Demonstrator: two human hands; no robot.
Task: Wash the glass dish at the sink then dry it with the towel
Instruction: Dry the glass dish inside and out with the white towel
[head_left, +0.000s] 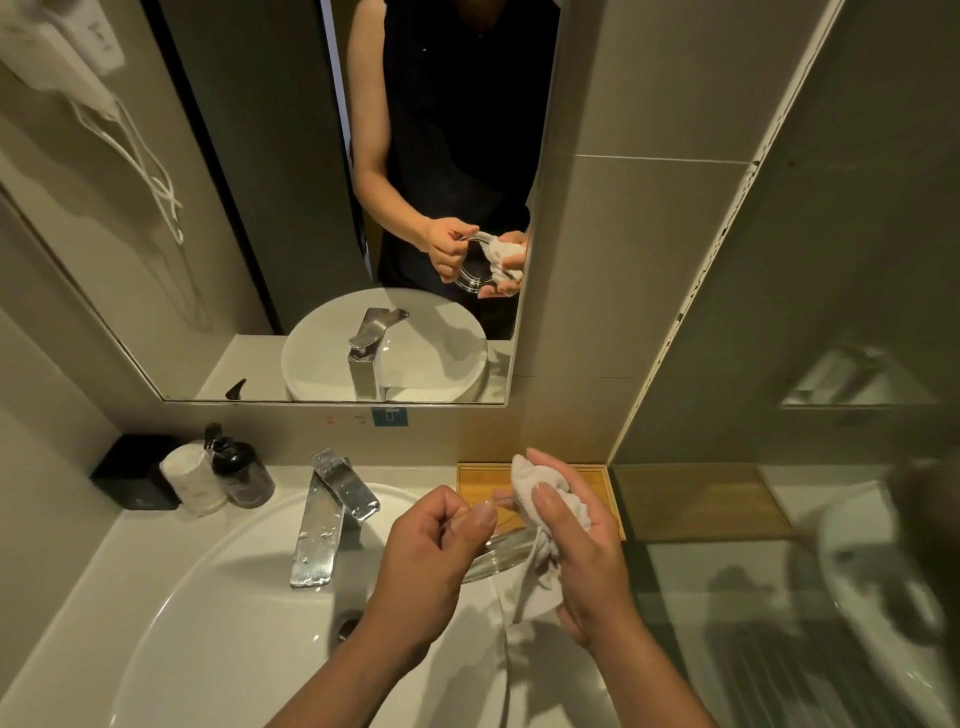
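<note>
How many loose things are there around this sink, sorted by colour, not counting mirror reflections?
Black: 2, box and pump bottle
White: 2, rolled cloth and towel
Clear: 1, glass dish
Wooden: 1, tray
Total: 6
The left hand grips the dish; the right hand holds the towel.

A frameless mirror (249, 218) hangs on the grey tiled wall (639, 291). Below it runs a pale counter (62, 613); a black box (136, 470) sits under the mirror's left corner, a wooden tray (602, 480) under its right. Warm, dim light.
</note>
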